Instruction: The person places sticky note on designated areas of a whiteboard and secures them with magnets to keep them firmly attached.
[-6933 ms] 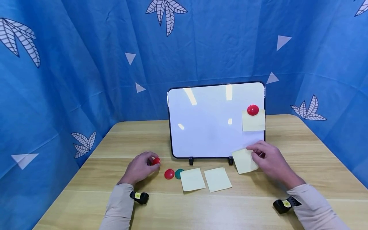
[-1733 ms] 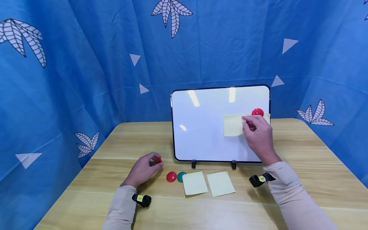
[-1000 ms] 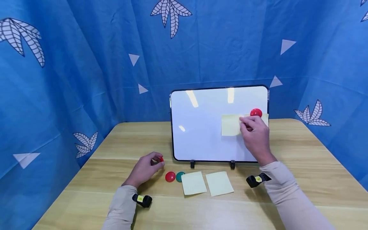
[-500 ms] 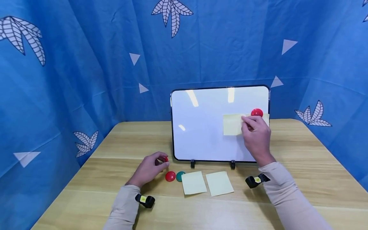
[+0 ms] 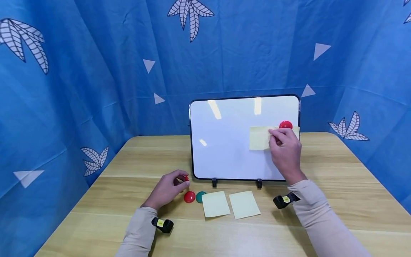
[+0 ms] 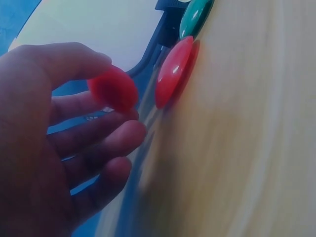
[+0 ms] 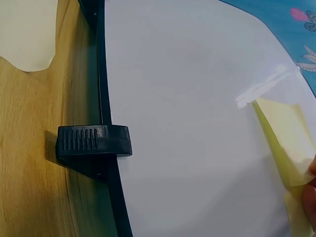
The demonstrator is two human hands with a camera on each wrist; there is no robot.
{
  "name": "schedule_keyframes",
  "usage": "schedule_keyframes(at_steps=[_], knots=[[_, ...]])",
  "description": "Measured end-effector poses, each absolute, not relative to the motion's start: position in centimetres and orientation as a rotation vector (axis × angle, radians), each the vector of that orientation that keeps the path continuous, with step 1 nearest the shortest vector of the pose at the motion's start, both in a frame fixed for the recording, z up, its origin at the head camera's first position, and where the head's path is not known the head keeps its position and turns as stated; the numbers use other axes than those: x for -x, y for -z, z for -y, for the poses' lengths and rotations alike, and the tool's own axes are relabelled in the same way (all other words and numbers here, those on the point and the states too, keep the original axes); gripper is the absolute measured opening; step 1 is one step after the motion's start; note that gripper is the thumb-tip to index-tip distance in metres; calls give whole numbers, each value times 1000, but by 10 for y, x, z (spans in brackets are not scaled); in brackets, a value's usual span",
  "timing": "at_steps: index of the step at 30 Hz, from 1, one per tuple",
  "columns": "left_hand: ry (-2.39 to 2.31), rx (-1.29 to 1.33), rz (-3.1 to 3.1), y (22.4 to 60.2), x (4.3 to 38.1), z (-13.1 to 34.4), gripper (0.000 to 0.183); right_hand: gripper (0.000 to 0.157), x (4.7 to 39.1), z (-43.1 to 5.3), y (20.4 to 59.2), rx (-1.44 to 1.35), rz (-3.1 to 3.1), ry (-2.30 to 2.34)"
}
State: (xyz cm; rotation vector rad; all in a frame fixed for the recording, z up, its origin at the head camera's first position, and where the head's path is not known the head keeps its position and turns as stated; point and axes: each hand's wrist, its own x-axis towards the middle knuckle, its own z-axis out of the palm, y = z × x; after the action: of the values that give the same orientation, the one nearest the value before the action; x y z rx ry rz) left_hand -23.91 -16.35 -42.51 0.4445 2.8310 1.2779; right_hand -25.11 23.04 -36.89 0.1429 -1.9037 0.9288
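Note:
My left hand (image 5: 167,189) pinches a round red magnet (image 6: 116,90) between thumb and fingers, just above the table. My right hand (image 5: 287,151) is raised to the whiteboard (image 5: 221,153) and pinches a pale yellow sticky note (image 5: 258,138) by its upper right part. In the right wrist view, this note's free edge stands off the board surface. Another red magnet (image 5: 285,124) sits on the board, over a second note (image 5: 297,132) that my right hand mostly hides.
On the table (image 5: 205,239), a red magnet (image 5: 189,197) and a green magnet (image 5: 199,197) lie beside two sticky notes, a left one (image 5: 216,205) and a right one (image 5: 245,205). Black feet (image 5: 214,183) hold the board up. A blue curtain (image 5: 244,46) hangs behind.
My right hand has carried the sticky note from low at the board's right corner up beside the pinned note, then held it there. My left hand has shifted slightly right with its red magnet.

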Motion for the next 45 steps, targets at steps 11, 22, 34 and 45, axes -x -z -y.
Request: schedule_keyframes(at_steps=[11, 22, 34, 45], knots=[[-1311, -471, -2819, 423, 237, 159, 35, 23, 252, -231, 370, -173, 1947, -871], [-1318, -489, -2820, 422, 236, 158, 33, 25, 252, -232, 369, -198, 1953, -866], [-1268, -489, -2844, 424, 237, 158, 33, 25, 252, -233, 371, -214, 1967, -863], [-1257, -496, -2845, 424, 237, 156, 31, 24, 252, -233, 370, -200, 1979, -849]])
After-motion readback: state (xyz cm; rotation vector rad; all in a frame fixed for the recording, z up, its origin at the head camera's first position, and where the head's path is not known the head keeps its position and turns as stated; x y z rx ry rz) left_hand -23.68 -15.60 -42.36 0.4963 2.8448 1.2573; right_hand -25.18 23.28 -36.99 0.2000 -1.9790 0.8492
